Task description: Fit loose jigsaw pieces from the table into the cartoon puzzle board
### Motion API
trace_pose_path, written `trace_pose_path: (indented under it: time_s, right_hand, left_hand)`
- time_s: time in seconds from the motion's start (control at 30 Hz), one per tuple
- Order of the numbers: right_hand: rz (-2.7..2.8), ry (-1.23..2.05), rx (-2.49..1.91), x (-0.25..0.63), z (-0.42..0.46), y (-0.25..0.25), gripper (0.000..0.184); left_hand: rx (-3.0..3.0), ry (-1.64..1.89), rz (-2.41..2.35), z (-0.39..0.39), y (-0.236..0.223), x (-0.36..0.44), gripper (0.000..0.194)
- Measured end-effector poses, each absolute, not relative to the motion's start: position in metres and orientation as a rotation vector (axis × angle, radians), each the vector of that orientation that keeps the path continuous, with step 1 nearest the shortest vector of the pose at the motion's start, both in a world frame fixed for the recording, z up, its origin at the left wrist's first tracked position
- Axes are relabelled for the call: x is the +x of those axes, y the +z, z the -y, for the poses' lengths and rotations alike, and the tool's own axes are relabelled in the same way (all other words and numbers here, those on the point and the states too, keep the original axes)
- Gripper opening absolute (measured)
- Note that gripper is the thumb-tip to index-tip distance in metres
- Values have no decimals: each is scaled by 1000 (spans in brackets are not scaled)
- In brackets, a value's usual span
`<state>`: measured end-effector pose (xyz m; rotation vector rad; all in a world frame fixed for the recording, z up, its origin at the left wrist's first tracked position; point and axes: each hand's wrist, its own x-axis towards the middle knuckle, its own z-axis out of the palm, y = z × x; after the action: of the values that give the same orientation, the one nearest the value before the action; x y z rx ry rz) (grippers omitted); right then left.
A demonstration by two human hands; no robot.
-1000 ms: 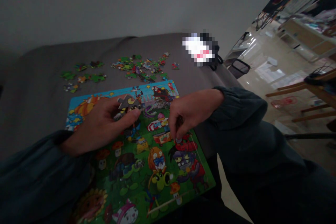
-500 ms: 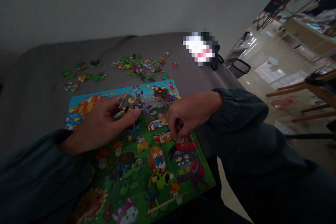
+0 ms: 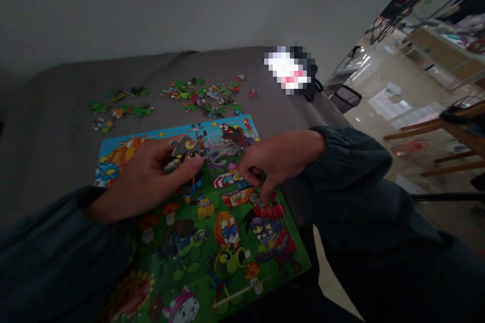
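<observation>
A colourful cartoon jigsaw puzzle (image 3: pixel 227 194) lies in its flat board, with green, blue and orange figures on it. My left hand (image 3: pixel 151 176) rests over its left part, closed on a few puzzle pieces (image 3: pixel 186 145); the top one shows its grey back, and their exact number is hidden. Over the board's right side is my right hand (image 3: pixel 278 159), fingers bent, one digit pointing down and touching the puzzle near a red figure (image 3: pixel 270 209). A gap shows between that digit and the curled fingers, and no piece is visible there.
Loose puzzle pieces (image 3: pixel 212 95) lie in a heap beyond the board on the grey cloth (image 3: pixel 56 101), with a smaller group (image 3: pixel 121 106) to the left. A blurred-out object (image 3: pixel 290 71) sits at the far right corner. Wooden chair legs (image 3: pixel 420 123) stand on the floor at right.
My right hand has shifted slightly right, and its digits have spread from a closed curl, one now pressing down on the puzzle. My left hand has stayed put with its pieces.
</observation>
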<state>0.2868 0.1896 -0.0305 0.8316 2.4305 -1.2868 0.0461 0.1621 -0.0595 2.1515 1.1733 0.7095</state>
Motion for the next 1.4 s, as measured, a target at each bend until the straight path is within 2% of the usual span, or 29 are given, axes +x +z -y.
trace_pose_path:
  time_s: [0.37,0.67,0.9,1.27,1.4]
  right_hand:
    - [-2429,-1233,833,285,-187,-34,27]
    - [-2440,-1199,460,286,-193,-34,25]
    - [-2426,-1036,472,285,-184,-37,22]
    - [-2345,-1199,493,288,-186,-30,9]
    - [-2348,-1190,507,284,-181,-31,14]
  left_hand:
    - [2138,679,-1219,-162,-61,45,31]
    - [2112,711,-1154,-163,-57,48,30]
    - [2115,662,-1236,-164,-58,45,34]
    - [2075,665,-1228,-163,-65,42,30]
    - [2056,672,-1239,-163,-65,43,28]
